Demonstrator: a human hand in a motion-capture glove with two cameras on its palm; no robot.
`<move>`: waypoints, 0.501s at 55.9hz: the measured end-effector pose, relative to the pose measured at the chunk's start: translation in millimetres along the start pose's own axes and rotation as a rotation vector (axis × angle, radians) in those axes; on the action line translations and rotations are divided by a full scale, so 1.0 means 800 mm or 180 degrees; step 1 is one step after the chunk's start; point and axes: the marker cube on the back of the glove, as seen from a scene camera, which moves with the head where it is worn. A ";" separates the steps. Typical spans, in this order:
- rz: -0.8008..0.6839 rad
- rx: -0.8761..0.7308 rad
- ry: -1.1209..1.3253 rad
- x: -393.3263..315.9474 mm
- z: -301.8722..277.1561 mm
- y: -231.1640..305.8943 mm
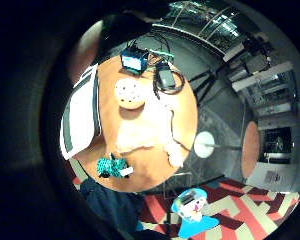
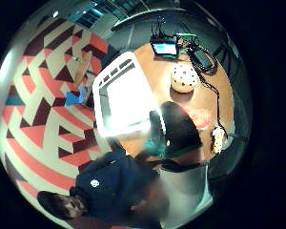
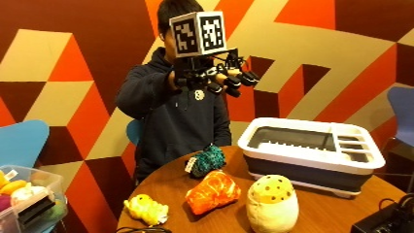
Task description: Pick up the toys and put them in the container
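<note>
A person in a dark hoodie stands behind a round wooden table (image 3: 336, 213) with the gloved right hand (image 3: 216, 75) raised high at chest level, well above the tabletop, its fingers (image 3: 240, 77) spread and relaxed with nothing in them. Four soft toys lie on the table, none of them in the container (image 3: 310, 153) yet. A teal toy (image 3: 207, 161) sits at the table edge nearest the person, an orange toy (image 3: 212, 191) lies just in front of it, a small yellow toy (image 3: 147, 208) rests further toward the near edge, and a cream egg-shaped toy with yellow spots (image 3: 271, 203) stands upright beside the orange one. The container, a white-rimmed tub with dark sides, sits on the table next to the toys, with slotted compartments along one end. From the palm, looking down, the teal toy (image 1: 112, 167) shows at the table's rim, the spotted toy (image 1: 130, 94) lies further in, and the container (image 1: 82, 112) runs along one side. A small screen with cables (image 1: 135, 59) rests at the far edge of the table. A clear bin holding other toys (image 3: 29, 196) stands off to the side by a blue chair (image 3: 19, 143).
</note>
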 end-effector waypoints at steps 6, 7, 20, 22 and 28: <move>-0.0005 -0.0063 0.0010 0.001 0.003 -0.006; -0.0008 -0.0078 0.0011 0.002 0.004 -0.008; -0.0046 -0.0173 0.0048 0.008 0.004 -0.021; -0.0069 -0.0183 0.0057 0.008 0.005 -0.022; -0.0119 -0.0256 0.0119 0.007 0.011 -0.027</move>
